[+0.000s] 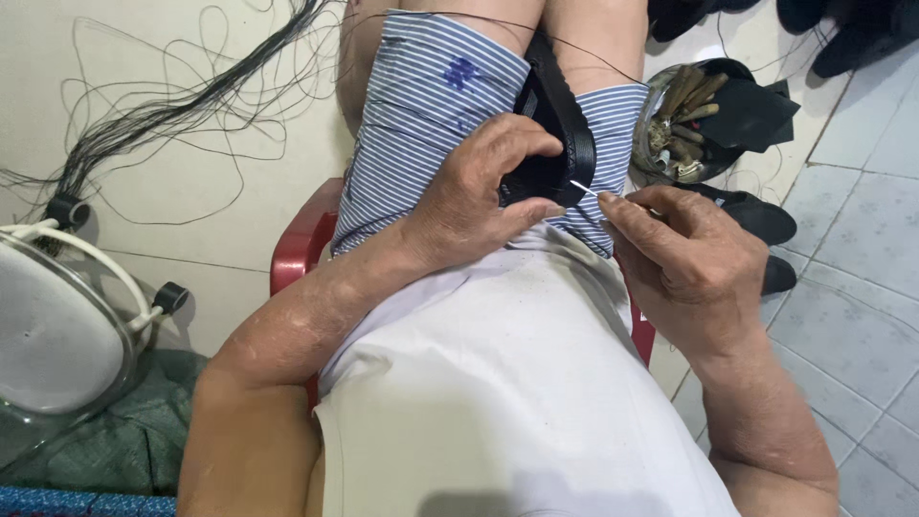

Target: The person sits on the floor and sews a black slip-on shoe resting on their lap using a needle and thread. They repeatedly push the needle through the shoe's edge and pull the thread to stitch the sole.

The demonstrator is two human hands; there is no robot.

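Note:
My left hand [479,196] grips a black strap-like piece [555,124] of leather or rubber, held between my knees over blue striped shorts [431,105]. My right hand [684,254] pinches a thin metal needle [582,188] whose tip touches the black piece near my left thumb. A fine dark thread [574,46] runs across my legs above the piece.
I sit on a red plastic chair [297,254]. A tangle of black threads [172,105] lies on the floor at left, beside a white fan [57,325]. A round container of tools [684,120] and dark shoes [756,215] sit on the tiled floor at right.

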